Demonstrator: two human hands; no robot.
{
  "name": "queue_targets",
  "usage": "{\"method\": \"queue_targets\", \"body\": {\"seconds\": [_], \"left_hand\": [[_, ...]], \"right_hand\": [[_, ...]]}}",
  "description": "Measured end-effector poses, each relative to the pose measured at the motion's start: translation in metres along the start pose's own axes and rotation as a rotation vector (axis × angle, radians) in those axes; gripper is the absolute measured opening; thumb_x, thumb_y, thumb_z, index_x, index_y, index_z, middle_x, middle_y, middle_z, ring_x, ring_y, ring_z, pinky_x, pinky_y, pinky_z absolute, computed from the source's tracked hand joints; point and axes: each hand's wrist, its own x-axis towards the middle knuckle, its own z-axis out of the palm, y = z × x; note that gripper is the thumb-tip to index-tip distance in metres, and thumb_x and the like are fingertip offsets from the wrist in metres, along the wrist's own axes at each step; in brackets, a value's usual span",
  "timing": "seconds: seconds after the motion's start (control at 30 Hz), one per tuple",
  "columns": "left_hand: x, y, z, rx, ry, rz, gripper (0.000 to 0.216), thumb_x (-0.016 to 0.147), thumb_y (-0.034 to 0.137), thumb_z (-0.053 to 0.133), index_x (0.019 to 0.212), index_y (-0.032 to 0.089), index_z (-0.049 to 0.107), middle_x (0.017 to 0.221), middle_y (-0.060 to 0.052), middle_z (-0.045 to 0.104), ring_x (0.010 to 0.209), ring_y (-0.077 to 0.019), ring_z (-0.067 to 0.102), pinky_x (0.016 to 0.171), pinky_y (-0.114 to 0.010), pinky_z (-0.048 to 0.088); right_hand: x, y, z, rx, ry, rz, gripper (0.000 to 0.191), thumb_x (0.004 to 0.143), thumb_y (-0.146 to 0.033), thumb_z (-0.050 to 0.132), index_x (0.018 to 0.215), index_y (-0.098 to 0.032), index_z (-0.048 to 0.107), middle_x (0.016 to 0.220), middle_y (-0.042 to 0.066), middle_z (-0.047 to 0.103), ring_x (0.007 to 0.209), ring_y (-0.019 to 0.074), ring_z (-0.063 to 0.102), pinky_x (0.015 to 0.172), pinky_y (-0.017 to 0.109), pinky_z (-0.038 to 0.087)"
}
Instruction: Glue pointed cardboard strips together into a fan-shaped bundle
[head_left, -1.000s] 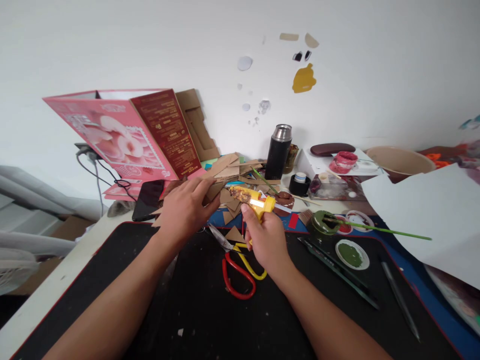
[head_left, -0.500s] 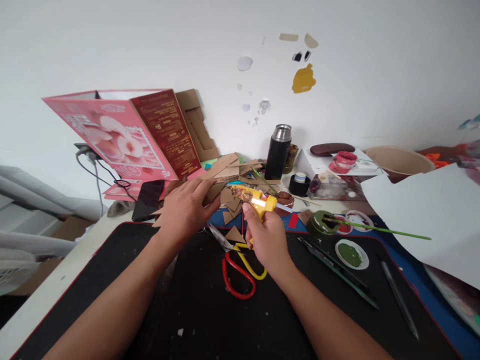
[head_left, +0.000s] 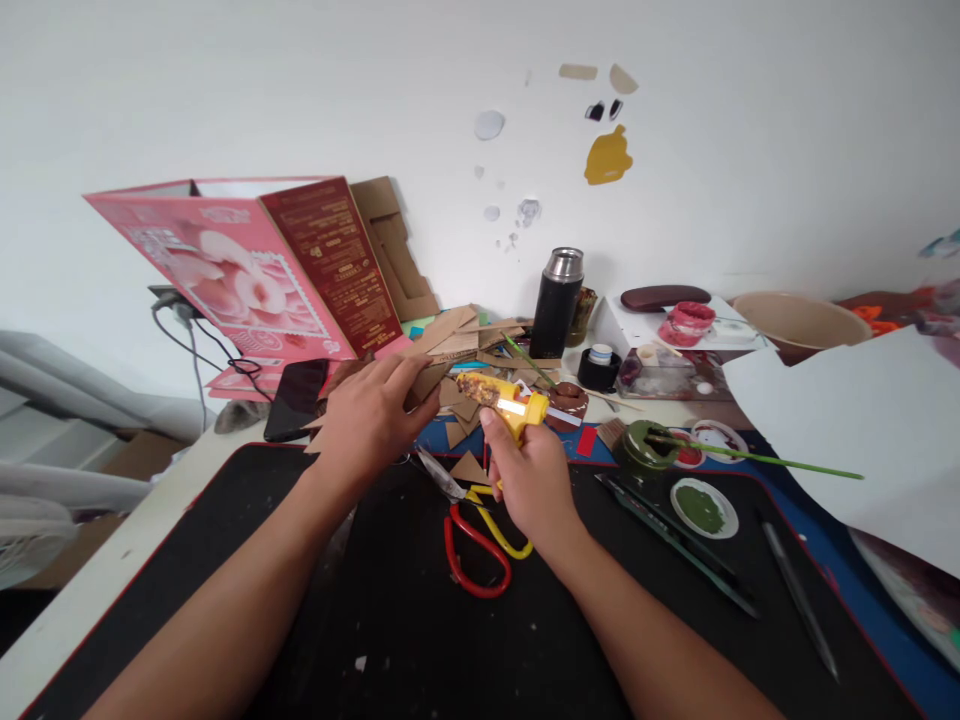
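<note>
Wrapped round the handle of a yellow hot glue gun (head_left: pixel 517 408) is my right hand (head_left: pixel 534 480). A clear glue stick (head_left: pixel 564 417) pokes out of its back, and its stained nozzle end points left toward my other hand. My left hand (head_left: pixel 375 415) is closed on a piece of cardboard (head_left: pixel 429 382), which shows past the thumb and fingers; most of it is hidden under the palm. Below and between both hands lie scissors (head_left: pixel 480 550) with one red and one yellow handle, resting on the black mat (head_left: pixel 405 640).
Cardboard scraps (head_left: pixel 454 335) pile up behind my hands. A black thermos (head_left: pixel 556 305) stands at the back. To the right are a green paint jar (head_left: pixel 646 447) with a brush, a paint lid (head_left: pixel 703 508) and pens (head_left: pixel 675 545). At left are a pink box (head_left: pixel 225 270) and a phone (head_left: pixel 296 400).
The glue gun has shifted slightly left, its nozzle a little nearer to my left hand. My left hand stays almost where it was.
</note>
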Motion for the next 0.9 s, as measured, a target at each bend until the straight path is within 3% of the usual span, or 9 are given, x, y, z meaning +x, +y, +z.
{"method": "queue_targets", "body": {"seconds": [0.9], "left_hand": [[0.0002,-0.0006,0.0005,0.018,0.025,0.015,0.033,0.102,0.042,0.063,0.128,0.023,0.071,0.116,-0.009,0.080,0.106,-0.0314,0.076,0.082,-0.042,0.054]], "right_hand": [[-0.0006,0.0007,0.0006,-0.042,-0.005,-0.031,0.059,0.098,-0.067,0.056,0.057,-0.024,0.050,0.043,-0.001,0.052,0.037,0.0125,0.050,0.043,0.026,0.038]]}}
